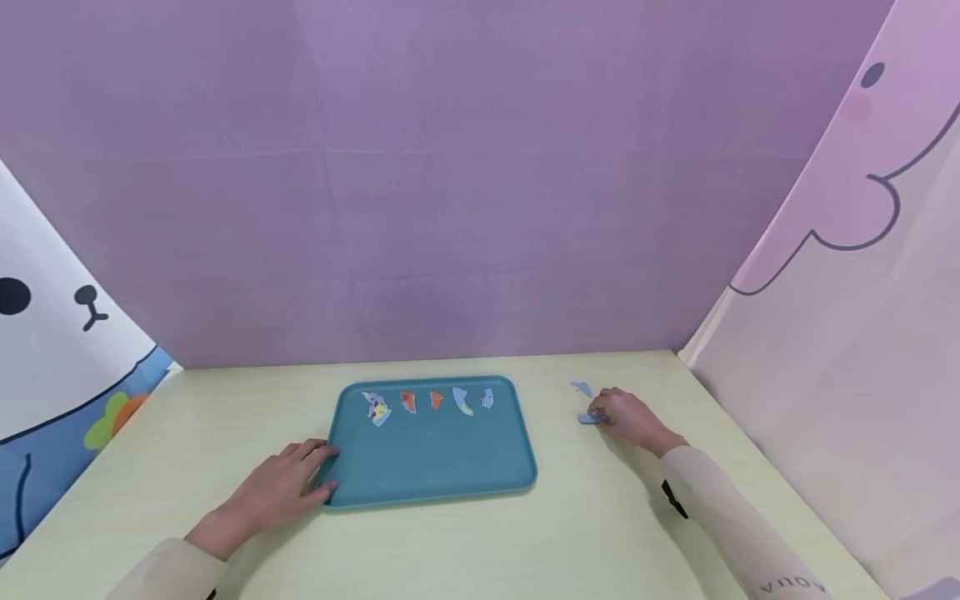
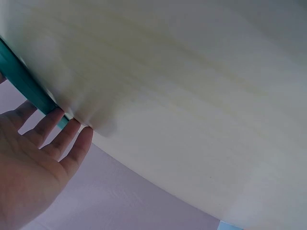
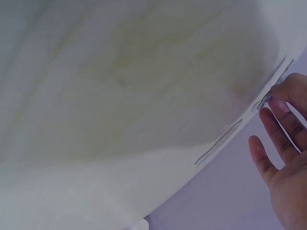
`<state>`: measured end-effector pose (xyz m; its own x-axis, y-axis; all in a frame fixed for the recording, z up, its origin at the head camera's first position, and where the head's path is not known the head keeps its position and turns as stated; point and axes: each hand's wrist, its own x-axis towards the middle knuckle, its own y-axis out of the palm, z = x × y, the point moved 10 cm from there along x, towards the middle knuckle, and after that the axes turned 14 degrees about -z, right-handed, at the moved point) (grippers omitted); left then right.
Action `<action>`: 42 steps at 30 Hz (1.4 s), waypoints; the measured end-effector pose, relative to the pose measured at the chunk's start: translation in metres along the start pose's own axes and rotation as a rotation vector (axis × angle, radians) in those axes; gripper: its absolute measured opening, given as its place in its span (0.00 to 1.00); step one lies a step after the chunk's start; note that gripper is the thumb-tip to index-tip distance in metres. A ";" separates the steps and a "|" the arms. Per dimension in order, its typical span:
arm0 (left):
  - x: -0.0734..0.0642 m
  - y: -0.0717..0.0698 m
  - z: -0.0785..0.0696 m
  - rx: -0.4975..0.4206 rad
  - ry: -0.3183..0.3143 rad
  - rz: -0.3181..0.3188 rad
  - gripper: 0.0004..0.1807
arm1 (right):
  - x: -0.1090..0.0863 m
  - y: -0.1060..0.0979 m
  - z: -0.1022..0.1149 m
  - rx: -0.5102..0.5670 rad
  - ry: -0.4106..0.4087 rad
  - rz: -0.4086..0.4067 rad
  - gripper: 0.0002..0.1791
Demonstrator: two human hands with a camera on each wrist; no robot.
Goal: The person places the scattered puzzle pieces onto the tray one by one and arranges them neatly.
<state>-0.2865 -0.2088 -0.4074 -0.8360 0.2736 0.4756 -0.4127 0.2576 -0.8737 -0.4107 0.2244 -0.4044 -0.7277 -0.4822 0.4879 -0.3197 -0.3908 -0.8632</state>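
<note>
In the head view my right hand (image 1: 630, 418) is over the table right of the tray, pinching a flat light-blue piece (image 1: 589, 418) by its right end. The right wrist view shows that piece (image 3: 286, 72) edge-on and tilted between thumb and fingertips. Another thin blue piece (image 1: 582, 388) lies just beyond this hand. My left hand (image 1: 281, 487) rests at the left side of the teal tray (image 1: 427, 467), fingers and thumb spread along its rim. The left wrist view has the fingertips right at the tray's edge (image 2: 29, 81).
Along the tray's far side lie several irregular flat printed pieces: a purple-and-yellow one (image 1: 378, 410), two orange ones (image 1: 408, 402), a curved blue one (image 1: 462, 402) and a small blue one (image 1: 487, 398). A purple cloth (image 1: 480, 208) hangs behind the pale table (image 1: 420, 550).
</note>
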 end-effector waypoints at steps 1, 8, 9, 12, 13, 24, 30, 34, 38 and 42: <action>0.000 0.000 0.000 0.000 0.001 0.000 0.25 | 0.000 -0.001 0.001 0.001 -0.005 -0.006 0.10; 0.000 -0.002 -0.001 0.000 0.005 -0.008 0.25 | 0.007 -0.008 0.013 0.028 -0.057 -0.049 0.11; 0.000 -0.002 -0.001 -0.001 0.006 -0.010 0.25 | 0.007 -0.008 0.015 0.029 -0.064 -0.050 0.11; 0.000 -0.002 -0.002 0.000 0.009 -0.015 0.25 | 0.010 -0.009 0.024 0.033 -0.079 -0.044 0.10; 0.000 -0.002 -0.002 0.000 0.010 -0.017 0.25 | 0.011 -0.009 0.027 0.034 -0.086 -0.043 0.10; 0.000 -0.003 -0.003 -0.005 0.011 -0.017 0.25 | 0.027 -0.009 0.064 0.061 -0.188 -0.055 0.10; 0.000 -0.002 -0.002 0.001 0.011 -0.015 0.25 | 0.038 -0.005 0.086 0.095 -0.222 -0.055 0.11; 0.000 -0.003 -0.002 -0.001 0.010 -0.014 0.25 | 0.044 0.002 0.102 0.114 -0.229 -0.035 0.11; 0.001 -0.002 -0.002 -0.007 0.009 -0.007 0.25 | 0.051 0.011 0.117 0.110 -0.237 -0.001 0.11; 0.001 0.000 -0.001 -0.006 0.006 -0.003 0.25 | 0.058 0.020 0.136 0.109 -0.253 0.033 0.11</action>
<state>-0.2866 -0.2082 -0.4068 -0.8326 0.2788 0.4786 -0.4127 0.2643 -0.8717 -0.3765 0.0826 -0.3754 -0.5577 -0.6713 0.4882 -0.2213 -0.4466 -0.8669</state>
